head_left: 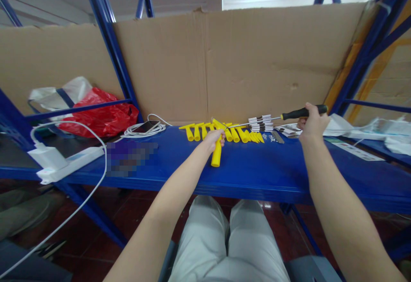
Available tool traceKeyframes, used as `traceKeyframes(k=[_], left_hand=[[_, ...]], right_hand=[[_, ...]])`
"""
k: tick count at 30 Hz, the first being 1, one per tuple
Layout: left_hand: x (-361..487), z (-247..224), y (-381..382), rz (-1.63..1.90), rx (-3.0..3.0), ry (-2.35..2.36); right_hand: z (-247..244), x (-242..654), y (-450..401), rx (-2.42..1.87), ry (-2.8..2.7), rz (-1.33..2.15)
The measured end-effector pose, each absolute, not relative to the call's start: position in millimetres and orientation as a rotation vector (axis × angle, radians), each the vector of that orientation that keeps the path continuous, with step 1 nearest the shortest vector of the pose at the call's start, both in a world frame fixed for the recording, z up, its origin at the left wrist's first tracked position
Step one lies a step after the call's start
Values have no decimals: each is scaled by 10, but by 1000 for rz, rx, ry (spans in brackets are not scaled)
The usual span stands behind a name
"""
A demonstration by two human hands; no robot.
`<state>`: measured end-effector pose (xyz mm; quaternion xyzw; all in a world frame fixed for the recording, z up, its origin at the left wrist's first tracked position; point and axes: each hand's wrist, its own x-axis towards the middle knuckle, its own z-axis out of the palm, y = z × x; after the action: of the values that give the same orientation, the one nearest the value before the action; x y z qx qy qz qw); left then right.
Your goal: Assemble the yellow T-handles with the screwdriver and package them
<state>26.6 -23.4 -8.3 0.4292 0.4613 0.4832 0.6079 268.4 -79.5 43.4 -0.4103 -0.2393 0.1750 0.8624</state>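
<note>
My left hand [215,139] is closed around a yellow T-shaped tool [216,157], its round handle sticking out below my fingers over the blue shelf. In my right hand [312,123] is a long screwdriver [293,114] by its black handle. The thin shaft runs leftward, and its tip meets or lies very close to the head of the yellow tool; contact cannot be told for sure. Behind my left hand lies a row of similar yellow tools [190,133], with smaller flat yellow pieces [253,136] at its right end. Small screws [270,138] lie beside them.
White-and-black strips [260,123] are stacked behind the screws, near a flat grey metal piece [278,136]. On the left are a power strip [75,162], coiled white cable [141,131], a phone [148,126] and a red bag [99,111]. Cardboard [250,59] stands behind.
</note>
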Motion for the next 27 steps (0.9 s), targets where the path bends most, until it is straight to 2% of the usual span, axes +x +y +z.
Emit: traceKeyframes(k=[27], left_hand=[[267, -82, -242, 1083, 1062, 1058]], right_hand=[[400, 2743, -729, -842, -491, 363]])
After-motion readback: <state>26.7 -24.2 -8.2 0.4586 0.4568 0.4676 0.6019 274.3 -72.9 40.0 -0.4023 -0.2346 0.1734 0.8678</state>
